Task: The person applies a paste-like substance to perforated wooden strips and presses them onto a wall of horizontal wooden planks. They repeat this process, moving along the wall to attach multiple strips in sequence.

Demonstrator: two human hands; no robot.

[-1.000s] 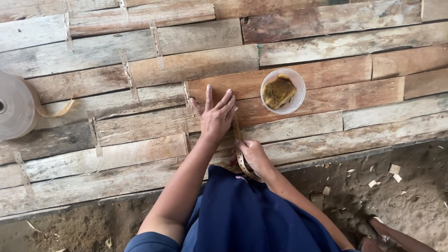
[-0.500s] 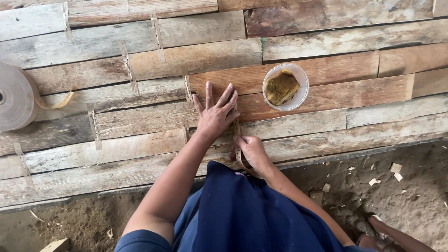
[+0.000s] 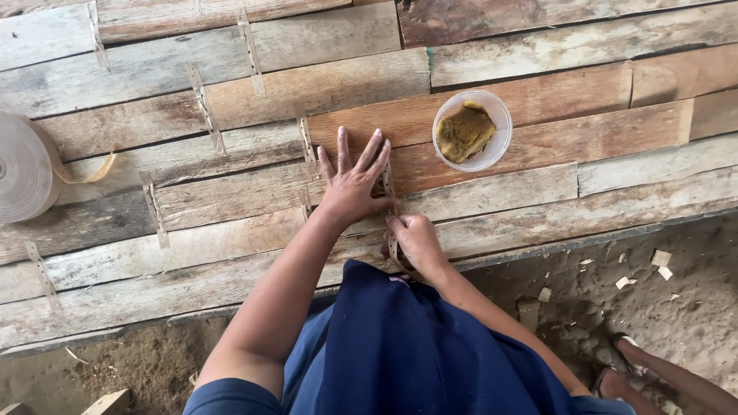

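Tape strip (image 3: 389, 196), thin and tan, runs between my hands across the wooden boards (image 3: 231, 100). From the head view, my left hand (image 3: 355, 183) presses flat with fingers spread on it; my right hand (image 3: 415, 240), just below, pinches its lower end. Beyond my fingertips sits a plastic bowl (image 3: 472, 131); far left, a tape roll (image 3: 27, 169).

A rough platform of weathered wooden planks (image 3: 231, 115) fills the upper view, its boards bridged by short perforated tape strips (image 3: 201, 107); a clear plastic bowl (image 3: 492, 150) of brownish paste stands on a reddish board at centre right. A large roll of pale tape (image 3: 23, 169) rests at the left edge; below the planks lies sandy ground (image 3: 676, 307) strewn with wood chips (image 3: 661, 257).
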